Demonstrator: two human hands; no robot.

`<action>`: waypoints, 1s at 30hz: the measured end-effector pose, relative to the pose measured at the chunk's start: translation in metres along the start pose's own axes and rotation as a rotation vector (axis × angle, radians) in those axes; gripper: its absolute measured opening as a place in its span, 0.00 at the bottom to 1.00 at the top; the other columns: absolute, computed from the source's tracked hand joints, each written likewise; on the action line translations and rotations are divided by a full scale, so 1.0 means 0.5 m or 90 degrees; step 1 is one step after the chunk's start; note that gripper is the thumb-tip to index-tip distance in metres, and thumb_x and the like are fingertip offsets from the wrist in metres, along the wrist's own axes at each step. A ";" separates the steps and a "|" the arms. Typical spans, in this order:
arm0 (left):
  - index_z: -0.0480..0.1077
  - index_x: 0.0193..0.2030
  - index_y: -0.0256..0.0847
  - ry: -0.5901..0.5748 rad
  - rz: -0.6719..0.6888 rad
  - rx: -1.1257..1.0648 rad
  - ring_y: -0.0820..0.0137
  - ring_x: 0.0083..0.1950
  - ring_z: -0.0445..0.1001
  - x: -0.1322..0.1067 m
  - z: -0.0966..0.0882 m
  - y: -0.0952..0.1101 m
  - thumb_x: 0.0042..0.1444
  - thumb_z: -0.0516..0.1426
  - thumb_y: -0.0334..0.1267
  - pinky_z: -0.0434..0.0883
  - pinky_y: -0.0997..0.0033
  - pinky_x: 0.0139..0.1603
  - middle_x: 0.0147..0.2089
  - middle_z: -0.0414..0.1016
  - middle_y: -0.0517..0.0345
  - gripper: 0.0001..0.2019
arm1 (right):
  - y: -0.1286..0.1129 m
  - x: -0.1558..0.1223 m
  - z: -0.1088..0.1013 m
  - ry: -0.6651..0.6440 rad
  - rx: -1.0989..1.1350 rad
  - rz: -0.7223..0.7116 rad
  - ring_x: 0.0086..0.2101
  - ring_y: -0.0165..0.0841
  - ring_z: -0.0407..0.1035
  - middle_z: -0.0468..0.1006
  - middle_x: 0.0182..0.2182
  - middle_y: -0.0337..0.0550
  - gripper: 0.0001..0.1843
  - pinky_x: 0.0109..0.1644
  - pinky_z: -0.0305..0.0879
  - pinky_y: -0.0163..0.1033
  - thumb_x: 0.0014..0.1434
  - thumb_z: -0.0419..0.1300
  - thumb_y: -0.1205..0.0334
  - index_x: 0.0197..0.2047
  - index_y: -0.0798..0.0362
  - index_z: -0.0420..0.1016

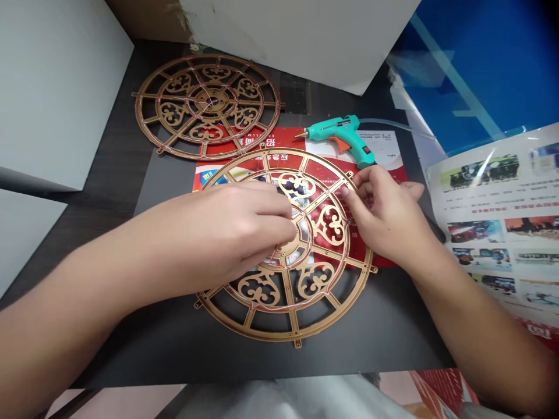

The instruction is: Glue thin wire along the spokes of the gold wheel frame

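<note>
We see a smooth metallic sheen on the near openwork wheel (288,297), a duller finish on the far openwork wheel (200,99), smooth plastic on the glue gun (347,137), glossy print on the red sheet (286,137), and a matt, dark work surface (244,362).

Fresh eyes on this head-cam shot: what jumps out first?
The gold openwork wheel in the foreground, with the left hand over its hub and the right hand at its rim. A second wheel lies farther back, to the left. The teal glue gun pops out beyond the right hand.
</note>
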State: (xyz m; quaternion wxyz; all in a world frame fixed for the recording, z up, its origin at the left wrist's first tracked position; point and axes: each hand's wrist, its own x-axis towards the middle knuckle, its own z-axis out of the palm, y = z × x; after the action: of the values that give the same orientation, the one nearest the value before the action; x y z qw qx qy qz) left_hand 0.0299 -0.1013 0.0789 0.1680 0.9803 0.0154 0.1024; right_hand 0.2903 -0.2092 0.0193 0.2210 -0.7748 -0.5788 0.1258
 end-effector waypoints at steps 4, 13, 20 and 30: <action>0.81 0.39 0.44 -0.034 -0.051 -0.148 0.69 0.39 0.81 0.001 -0.006 -0.006 0.70 0.56 0.28 0.74 0.69 0.40 0.39 0.85 0.60 0.13 | 0.003 0.000 0.001 0.003 -0.007 -0.010 0.34 0.42 0.72 0.77 0.29 0.40 0.09 0.48 0.52 0.51 0.72 0.57 0.52 0.43 0.48 0.64; 0.85 0.41 0.39 -0.058 -0.217 -0.301 0.75 0.36 0.83 0.020 0.000 -0.034 0.65 0.58 0.23 0.76 0.75 0.39 0.37 0.89 0.61 0.13 | -0.002 0.000 -0.002 -0.006 -0.011 0.006 0.33 0.42 0.72 0.77 0.29 0.40 0.09 0.50 0.52 0.52 0.71 0.57 0.53 0.43 0.48 0.63; 0.85 0.41 0.37 0.016 -0.260 -0.292 0.77 0.33 0.81 0.021 0.017 -0.029 0.62 0.61 0.24 0.74 0.78 0.33 0.34 0.88 0.61 0.10 | 0.000 0.000 0.000 0.009 -0.001 -0.007 0.32 0.41 0.70 0.76 0.28 0.38 0.10 0.50 0.50 0.52 0.71 0.57 0.51 0.42 0.48 0.64; 0.84 0.41 0.35 0.003 -0.276 -0.374 0.76 0.34 0.83 0.023 0.016 -0.023 0.62 0.59 0.26 0.78 0.80 0.34 0.36 0.88 0.57 0.10 | 0.000 -0.002 -0.002 0.008 0.001 -0.003 0.32 0.41 0.70 0.76 0.27 0.39 0.10 0.50 0.50 0.52 0.71 0.57 0.51 0.42 0.48 0.64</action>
State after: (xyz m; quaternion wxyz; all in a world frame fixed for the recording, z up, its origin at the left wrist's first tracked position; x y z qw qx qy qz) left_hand 0.0428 -0.0922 0.0697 0.4601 0.8640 0.1934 0.0663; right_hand 0.2905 -0.2101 0.0199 0.2254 -0.7742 -0.5790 0.1207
